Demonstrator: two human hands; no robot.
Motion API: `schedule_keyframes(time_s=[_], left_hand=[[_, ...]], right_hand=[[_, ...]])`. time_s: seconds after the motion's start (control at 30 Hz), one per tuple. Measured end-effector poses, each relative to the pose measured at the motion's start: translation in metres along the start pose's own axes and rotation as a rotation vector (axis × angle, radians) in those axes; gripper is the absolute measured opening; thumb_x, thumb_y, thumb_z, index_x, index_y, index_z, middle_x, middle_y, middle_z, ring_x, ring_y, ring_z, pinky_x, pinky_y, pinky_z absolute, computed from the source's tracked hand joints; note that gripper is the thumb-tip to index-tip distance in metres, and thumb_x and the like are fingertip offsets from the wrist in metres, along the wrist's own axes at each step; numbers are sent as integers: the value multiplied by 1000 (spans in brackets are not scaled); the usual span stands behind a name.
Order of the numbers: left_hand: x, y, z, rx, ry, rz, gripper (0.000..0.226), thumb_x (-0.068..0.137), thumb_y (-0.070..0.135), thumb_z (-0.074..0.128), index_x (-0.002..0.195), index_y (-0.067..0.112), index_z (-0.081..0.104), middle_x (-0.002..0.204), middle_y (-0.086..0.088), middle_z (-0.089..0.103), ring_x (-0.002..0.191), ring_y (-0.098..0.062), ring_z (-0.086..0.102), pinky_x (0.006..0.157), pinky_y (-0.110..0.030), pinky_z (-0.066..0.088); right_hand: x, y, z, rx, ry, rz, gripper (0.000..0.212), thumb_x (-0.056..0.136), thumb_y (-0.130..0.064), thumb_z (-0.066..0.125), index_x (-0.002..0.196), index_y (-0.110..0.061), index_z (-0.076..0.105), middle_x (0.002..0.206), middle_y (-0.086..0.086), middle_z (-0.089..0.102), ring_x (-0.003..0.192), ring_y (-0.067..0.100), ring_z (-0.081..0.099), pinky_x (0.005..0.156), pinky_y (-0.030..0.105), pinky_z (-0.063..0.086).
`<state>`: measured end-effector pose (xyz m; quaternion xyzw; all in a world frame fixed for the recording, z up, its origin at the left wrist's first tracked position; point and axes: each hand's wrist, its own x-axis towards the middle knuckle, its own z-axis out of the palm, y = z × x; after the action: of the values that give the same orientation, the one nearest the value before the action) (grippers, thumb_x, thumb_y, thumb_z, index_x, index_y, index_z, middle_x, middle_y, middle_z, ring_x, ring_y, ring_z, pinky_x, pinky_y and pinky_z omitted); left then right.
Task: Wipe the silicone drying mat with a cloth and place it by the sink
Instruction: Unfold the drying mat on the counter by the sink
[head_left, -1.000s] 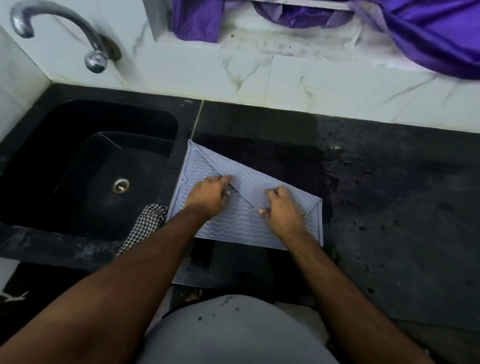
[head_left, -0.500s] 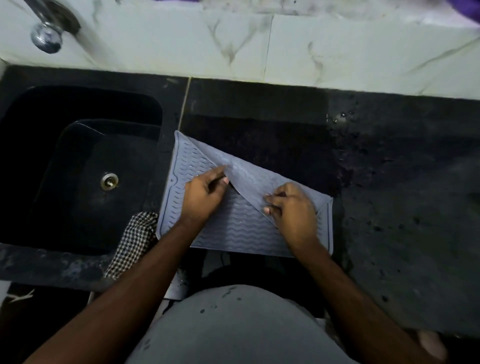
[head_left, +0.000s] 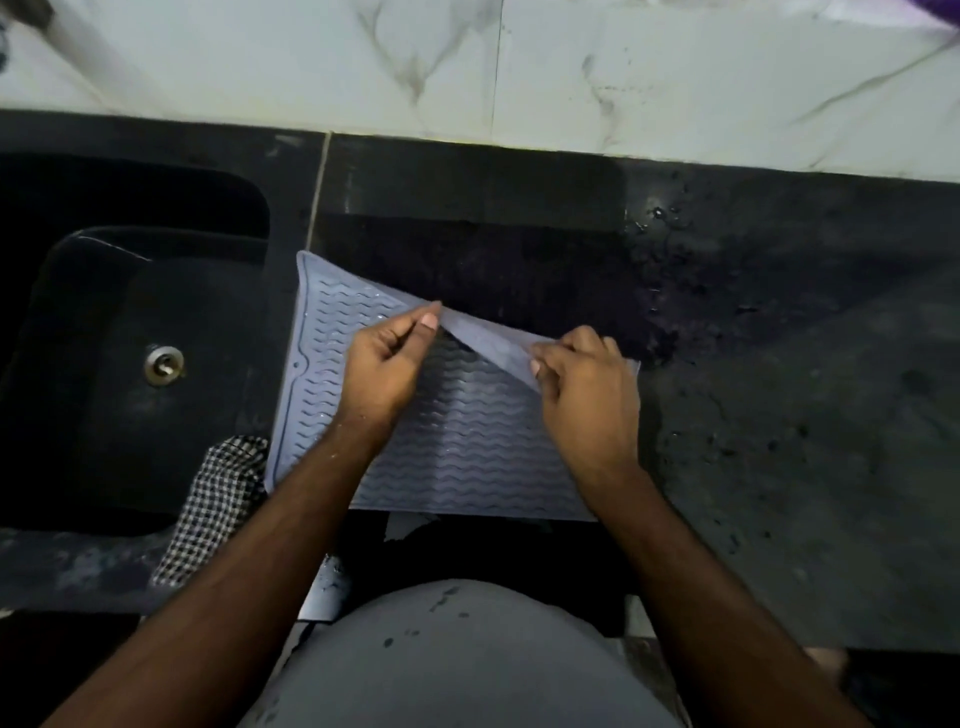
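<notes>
A grey-blue silicone drying mat (head_left: 467, 447) with wavy ridges lies on the black counter just right of the sink (head_left: 119, 332). Its far right corner is folded over toward me, smooth underside up. My left hand (head_left: 387, 366) pinches the folded flap's edge near its upper end. My right hand (head_left: 587, 389) pinches the same flap lower to the right. A black-and-white checked cloth (head_left: 218, 499) lies bunched on the sink's front rim, partly under the mat's left near corner and my left forearm.
The black counter (head_left: 779, 415) stretches to the right, wet and speckled with droplets. A white marble backsplash (head_left: 519, 73) runs along the back. The sink drain (head_left: 163, 364) sits at the left. My grey shirt (head_left: 457, 660) fills the bottom centre.
Both hands went from pressing flat on the folded mat to pinching the flap and lifting it back. The fold has opened wider, showing more ridged surface. The camera tilted down.
</notes>
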<state>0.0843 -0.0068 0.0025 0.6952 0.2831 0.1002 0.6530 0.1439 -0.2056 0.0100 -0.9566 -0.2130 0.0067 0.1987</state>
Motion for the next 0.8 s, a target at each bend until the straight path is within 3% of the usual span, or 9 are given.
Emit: schedule_keyframes(time_s=[0.07, 0.2, 0.37, 0.47, 0.63, 0.7, 0.8], left_hand=[[2, 2, 3, 19, -45, 15, 35, 100, 17, 61, 135, 11, 62, 132, 0, 66, 123, -4, 61, 108, -22, 45], [4, -6, 2, 166, -145, 62, 42, 101, 25, 60, 140, 39, 51, 140, -1, 61, 133, -8, 54, 111, -19, 40], [2, -13, -3, 241, -101, -6, 50, 100, 26, 62, 148, 18, 50, 132, 4, 67, 123, -1, 60, 111, -28, 45], [-1, -12, -11, 290, -71, 10, 49, 100, 23, 62, 148, 17, 50, 130, 6, 68, 118, 3, 61, 109, -29, 47], [-11, -8, -35, 405, 89, 90, 59, 101, 25, 61, 155, 18, 37, 134, 7, 63, 114, 24, 48, 96, 3, 33], [-19, -9, -49, 439, 134, 121, 61, 100, 25, 61, 155, 15, 36, 137, 4, 63, 120, 15, 47, 102, -2, 34], [-38, -12, -76, 470, 191, 151, 61, 99, 26, 63, 154, 13, 38, 137, 2, 64, 127, -5, 56, 109, -30, 45]], right_hand=[[7, 1, -1, -48, 11, 12, 25, 97, -22, 62, 121, -23, 70, 105, 1, 55, 96, 24, 51, 76, 37, 36], [16, 3, 6, -51, -2, -18, 37, 101, -23, 55, 137, -20, 59, 122, 7, 52, 108, 27, 50, 90, 41, 36], [23, 2, 15, -89, -29, -34, 40, 97, -23, 60, 138, -21, 60, 137, 9, 49, 128, 27, 45, 105, 46, 28], [25, -8, 17, -54, -78, -54, 42, 98, -27, 59, 140, -21, 57, 143, 9, 45, 134, 26, 41, 107, 48, 28], [22, -36, 25, 8, -159, -102, 60, 96, -47, 58, 148, -22, 45, 144, 6, 39, 137, 22, 34, 110, 47, 29], [17, -49, 30, 14, -161, -143, 60, 95, -48, 59, 147, -22, 46, 142, 7, 40, 136, 23, 36, 107, 47, 32], [9, -75, 41, 37, -141, -231, 59, 92, -47, 63, 143, -20, 52, 137, 8, 46, 130, 26, 43, 100, 48, 37]])
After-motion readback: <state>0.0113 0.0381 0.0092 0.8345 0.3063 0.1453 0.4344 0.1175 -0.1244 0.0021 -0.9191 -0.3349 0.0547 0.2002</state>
